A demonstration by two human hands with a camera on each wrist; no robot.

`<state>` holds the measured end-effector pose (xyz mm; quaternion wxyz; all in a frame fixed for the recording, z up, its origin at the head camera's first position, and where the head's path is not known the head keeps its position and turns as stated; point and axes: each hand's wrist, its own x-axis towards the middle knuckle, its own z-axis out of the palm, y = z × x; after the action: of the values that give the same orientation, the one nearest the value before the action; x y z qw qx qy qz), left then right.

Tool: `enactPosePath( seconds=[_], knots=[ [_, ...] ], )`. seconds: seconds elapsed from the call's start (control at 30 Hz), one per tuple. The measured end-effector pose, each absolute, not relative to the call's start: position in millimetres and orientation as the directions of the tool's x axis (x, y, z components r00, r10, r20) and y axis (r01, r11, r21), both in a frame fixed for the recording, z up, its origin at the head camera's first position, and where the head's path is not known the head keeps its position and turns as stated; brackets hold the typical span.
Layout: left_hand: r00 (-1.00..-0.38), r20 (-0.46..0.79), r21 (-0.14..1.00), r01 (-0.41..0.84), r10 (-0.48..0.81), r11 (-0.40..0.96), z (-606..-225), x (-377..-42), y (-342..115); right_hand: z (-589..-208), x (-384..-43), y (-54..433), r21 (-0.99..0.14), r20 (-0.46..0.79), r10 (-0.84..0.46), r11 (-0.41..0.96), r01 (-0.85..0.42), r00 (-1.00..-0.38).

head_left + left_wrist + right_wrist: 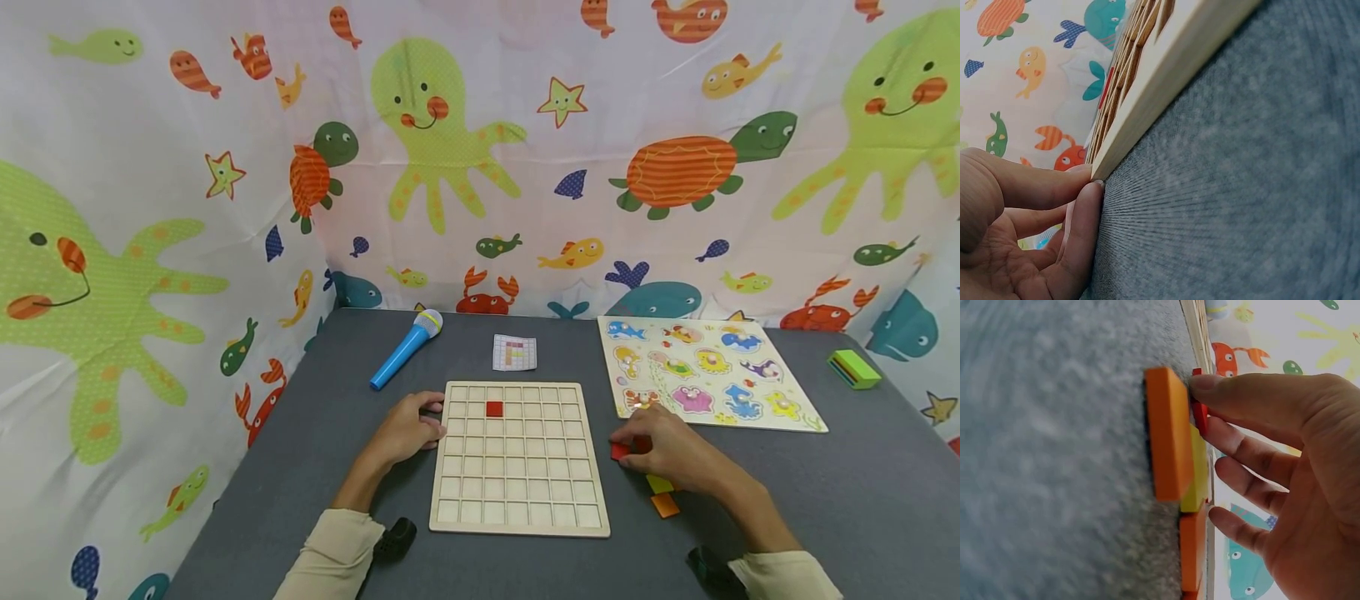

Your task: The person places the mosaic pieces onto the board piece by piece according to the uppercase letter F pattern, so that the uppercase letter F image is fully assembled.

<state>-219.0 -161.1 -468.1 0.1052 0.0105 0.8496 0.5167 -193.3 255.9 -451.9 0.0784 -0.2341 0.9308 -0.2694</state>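
Observation:
A wooden grid board (519,532) lies flat in front of me, with one red square tile (494,409) in its top row. My left hand (405,431) pinches the board's left edge between thumb and index finger, as the left wrist view shows close up. To the right of the board, my right hand (670,450) holds a red tile (1199,403) by its sides with thumb and index finger, low over the table. The other fingers are spread loosely. Beside that hand lie a yellow tile (660,483) and an orange tile (664,505); more tiles are partly hidden beneath it.
Behind the board lie a small printed pattern card (514,352) and a blue toy microphone (407,350). A sea-animal puzzle board (720,421) lies just beyond my right hand. Farther right is a green sponge-like block (854,369). A patterned curtain (480,167) borders the grey table (247,517).

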Motion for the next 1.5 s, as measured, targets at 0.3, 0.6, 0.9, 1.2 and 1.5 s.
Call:
enactPosePath(
  seconds=[0.3,0.6,0.9,1.2,1.5],
  knots=[
    [-0.976,-0.179,0.877,-0.102,0.122,0.469,-467.8,-218.6,-162.3,-450.7,-193.4,259.1,-0.549,-0.013,-0.483,0.735,-0.397,-0.876],
    [-0.975,-0.192,0.878,-0.119,0.113,0.464,-468.8,-218.9,-163.8,-450.9,-193.0,248.1,-0.521,0.020,-0.486,0.741,-0.424,-0.874],
    [-0.977,-0.176,0.872,-0.097,0.123,0.480,-468.7,-219.4,-162.0,-448.9,-196.3,237.3,-0.504,0.047,-0.477,0.747,-0.433,-0.878],
    [-0.976,-0.180,0.874,-0.103,0.121,0.475,-466.4,-219.2,-160.0,-444.0,-204.2,218.9,-0.507,0.063,-0.472,0.744,-0.435,-0.879],
    [-0.976,-0.185,0.873,-0.110,0.114,0.476,-467.0,-219.2,-160.5,-442.7,-218.4,200.9,-0.517,0.066,-0.480,0.733,-0.441,-0.875]
  ],
)
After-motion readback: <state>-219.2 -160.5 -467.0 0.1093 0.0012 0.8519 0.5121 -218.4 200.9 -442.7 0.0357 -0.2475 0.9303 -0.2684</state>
